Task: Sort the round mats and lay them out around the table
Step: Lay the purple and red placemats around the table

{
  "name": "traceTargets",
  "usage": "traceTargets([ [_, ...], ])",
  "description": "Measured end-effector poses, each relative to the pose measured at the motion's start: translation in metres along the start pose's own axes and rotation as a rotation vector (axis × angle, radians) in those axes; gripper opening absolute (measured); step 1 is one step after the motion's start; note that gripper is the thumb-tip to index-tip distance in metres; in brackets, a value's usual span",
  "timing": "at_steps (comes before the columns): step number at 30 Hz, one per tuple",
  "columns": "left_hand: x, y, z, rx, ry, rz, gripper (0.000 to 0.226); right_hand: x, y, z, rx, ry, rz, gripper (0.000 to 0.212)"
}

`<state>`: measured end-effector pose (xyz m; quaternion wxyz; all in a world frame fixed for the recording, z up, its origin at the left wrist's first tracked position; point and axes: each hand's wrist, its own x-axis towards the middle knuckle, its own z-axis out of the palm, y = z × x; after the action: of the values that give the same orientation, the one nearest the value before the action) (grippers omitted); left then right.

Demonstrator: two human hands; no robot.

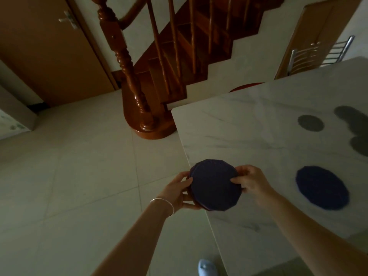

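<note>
A stack of dark blue round mats [215, 186] hangs over the left edge of the white marble table [239, 132]. My left hand [179, 191] grips the stack's left side from below, a silver bangle on that wrist. My right hand [249, 182] pinches the stack's right rim, thumb on top. One blue mat [322, 187] lies flat on the table to the right of my hands. Farther back lie grey round mats: a small one [310, 122], a larger one [350, 116] and another [360, 146] at the right edge of the view.
A wooden staircase with a turned newel post [127, 62] stands just beyond the table's far corner. A metal chair back [318, 53] and a red stool [247, 86] sit behind the table. Tiled floor [79, 166] spreads to the left. A brown door [49, 46] is at the back left.
</note>
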<state>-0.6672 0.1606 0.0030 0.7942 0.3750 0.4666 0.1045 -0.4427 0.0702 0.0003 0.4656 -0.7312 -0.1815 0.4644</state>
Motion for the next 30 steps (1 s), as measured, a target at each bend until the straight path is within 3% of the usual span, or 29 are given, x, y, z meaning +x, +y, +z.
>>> traceTargets([
  [16, 0.132, 0.110, 0.014, 0.186, -0.169, -0.091, 0.028, 0.069, -0.021, -0.031, 0.266, 0.146, 0.182, 0.013],
  [24, 0.190, 0.147, 0.002, 0.224, -0.303, -0.106, 0.022, 0.055, -0.010, 0.002, 0.592, 0.404, 0.216, 0.019],
  [30, 0.216, 0.182, -0.033, 0.284, -0.359, -0.139, 0.025, 0.047, 0.001, 0.053, 0.861, 0.754, 0.155, 0.036],
])
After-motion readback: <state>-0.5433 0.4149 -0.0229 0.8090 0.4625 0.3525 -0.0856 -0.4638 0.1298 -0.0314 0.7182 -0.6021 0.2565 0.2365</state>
